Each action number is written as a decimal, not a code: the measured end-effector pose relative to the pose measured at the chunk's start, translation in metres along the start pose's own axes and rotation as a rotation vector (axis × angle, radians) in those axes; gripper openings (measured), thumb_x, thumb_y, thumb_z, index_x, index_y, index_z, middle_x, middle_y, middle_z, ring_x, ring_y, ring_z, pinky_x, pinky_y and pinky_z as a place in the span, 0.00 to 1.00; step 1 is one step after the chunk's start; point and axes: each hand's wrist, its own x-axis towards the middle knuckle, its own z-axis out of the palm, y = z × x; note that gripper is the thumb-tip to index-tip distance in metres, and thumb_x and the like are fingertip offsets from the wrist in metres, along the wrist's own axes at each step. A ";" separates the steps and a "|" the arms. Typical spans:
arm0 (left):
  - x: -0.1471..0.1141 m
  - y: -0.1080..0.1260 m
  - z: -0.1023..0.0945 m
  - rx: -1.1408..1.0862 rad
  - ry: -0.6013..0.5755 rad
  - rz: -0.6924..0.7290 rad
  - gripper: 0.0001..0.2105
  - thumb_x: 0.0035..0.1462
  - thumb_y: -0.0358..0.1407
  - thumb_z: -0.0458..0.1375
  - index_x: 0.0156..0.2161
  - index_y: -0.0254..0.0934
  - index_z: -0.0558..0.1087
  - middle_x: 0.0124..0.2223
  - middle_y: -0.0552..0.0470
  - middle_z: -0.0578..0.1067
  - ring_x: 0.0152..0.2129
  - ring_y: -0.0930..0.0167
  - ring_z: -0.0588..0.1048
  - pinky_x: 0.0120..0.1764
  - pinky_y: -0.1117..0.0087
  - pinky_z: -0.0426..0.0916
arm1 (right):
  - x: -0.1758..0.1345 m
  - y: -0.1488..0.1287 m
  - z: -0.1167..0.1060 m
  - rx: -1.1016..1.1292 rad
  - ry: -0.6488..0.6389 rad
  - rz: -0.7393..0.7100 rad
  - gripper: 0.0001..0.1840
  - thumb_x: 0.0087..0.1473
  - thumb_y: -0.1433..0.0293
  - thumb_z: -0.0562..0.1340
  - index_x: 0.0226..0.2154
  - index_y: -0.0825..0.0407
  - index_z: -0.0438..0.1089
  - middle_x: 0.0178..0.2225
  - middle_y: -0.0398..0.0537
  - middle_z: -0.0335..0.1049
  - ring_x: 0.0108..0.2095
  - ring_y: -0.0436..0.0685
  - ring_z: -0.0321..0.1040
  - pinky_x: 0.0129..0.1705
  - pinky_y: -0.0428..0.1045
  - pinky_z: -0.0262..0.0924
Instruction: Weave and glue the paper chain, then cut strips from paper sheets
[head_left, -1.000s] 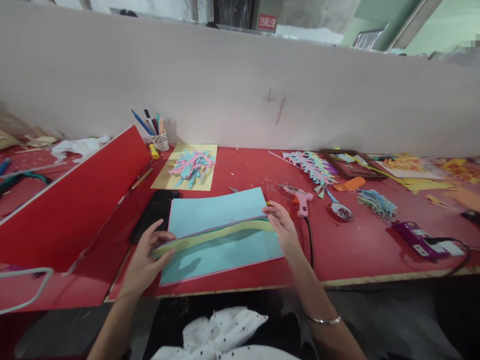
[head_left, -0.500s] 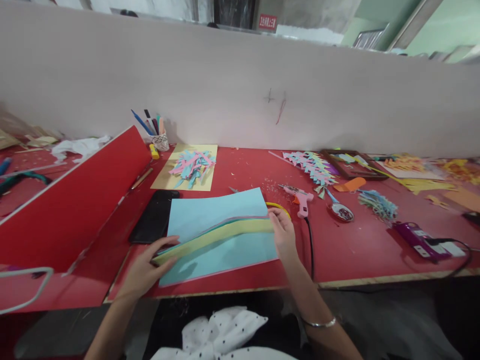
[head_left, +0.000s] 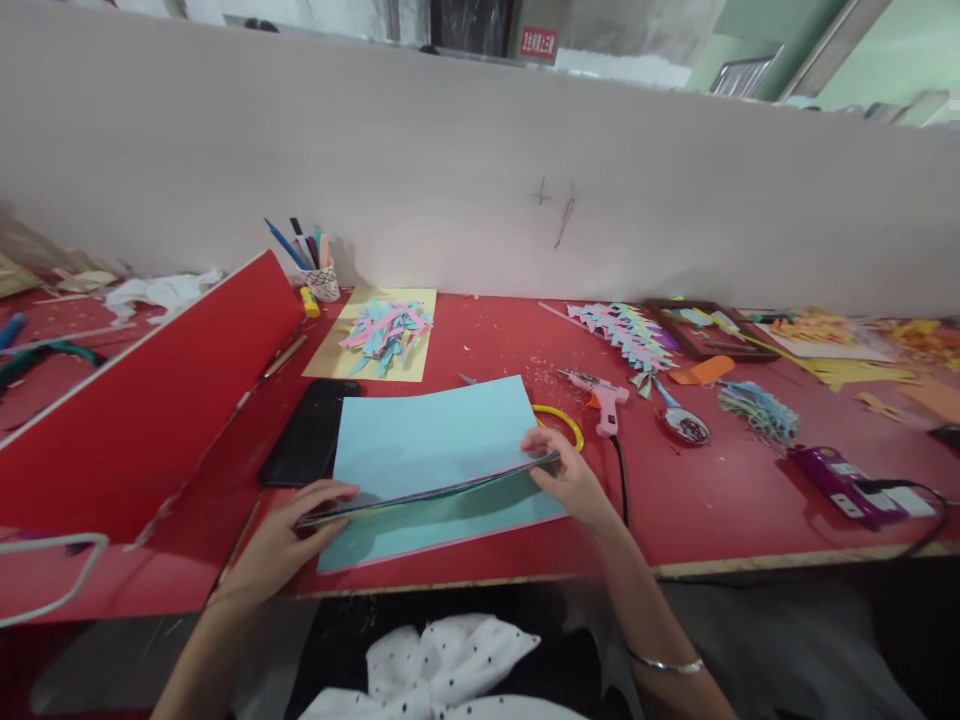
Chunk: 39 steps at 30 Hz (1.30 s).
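Observation:
A stack of long paper strips (head_left: 442, 490), now seen nearly edge-on, spans between my two hands. My left hand (head_left: 304, 520) pinches its left end, thumb below and fingers above. Its right end is gripped in my right hand (head_left: 566, 475). Under the strips lies a light blue paper sheet (head_left: 435, 430), with a thin pink edge showing along its near side. A black phone (head_left: 311, 435) rests left of the sheet. To the right, a yellow-handled tool (head_left: 566, 420) is partly hidden by the sheet and my right hand.
A pink glue gun (head_left: 604, 400) with a black cord lies to the right, near a spoon (head_left: 684, 425) and a purple power strip (head_left: 847, 485). Cut paper strips (head_left: 390, 335) are heaped on yellow paper at the back. A red board (head_left: 165, 400) stands on the left.
The strip stack has turned from showing its flat yellow face to nearly edge-on. My right hand has shifted slightly down and its fingers now lie over the strips' end.

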 end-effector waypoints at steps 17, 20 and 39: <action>0.012 0.015 -0.001 -0.088 -0.066 -0.078 0.23 0.42 0.57 0.52 0.27 0.39 0.76 0.29 0.49 0.79 0.27 0.65 0.76 0.31 0.69 0.72 | 0.007 -0.005 0.002 -0.021 0.033 0.132 0.09 0.43 0.62 0.57 0.25 0.51 0.64 0.23 0.43 0.66 0.26 0.52 0.63 0.29 0.48 0.60; 0.016 0.022 -0.009 -0.176 -0.185 -0.169 0.26 0.40 0.59 0.53 0.30 0.37 0.76 0.25 0.50 0.77 0.21 0.66 0.75 0.26 0.68 0.71 | 0.009 -0.011 -0.002 0.082 0.039 0.178 0.11 0.41 0.60 0.59 0.26 0.51 0.64 0.23 0.42 0.67 0.26 0.52 0.64 0.28 0.47 0.60; 0.029 0.067 -0.003 0.509 0.009 0.337 0.30 0.45 0.51 0.53 0.52 0.36 0.64 0.49 0.44 0.71 0.46 0.60 0.69 0.49 0.59 0.63 | 0.021 -0.080 -0.007 0.191 -0.171 0.115 0.10 0.44 0.62 0.58 0.26 0.51 0.62 0.14 0.32 0.54 0.09 0.43 0.53 0.11 0.40 0.45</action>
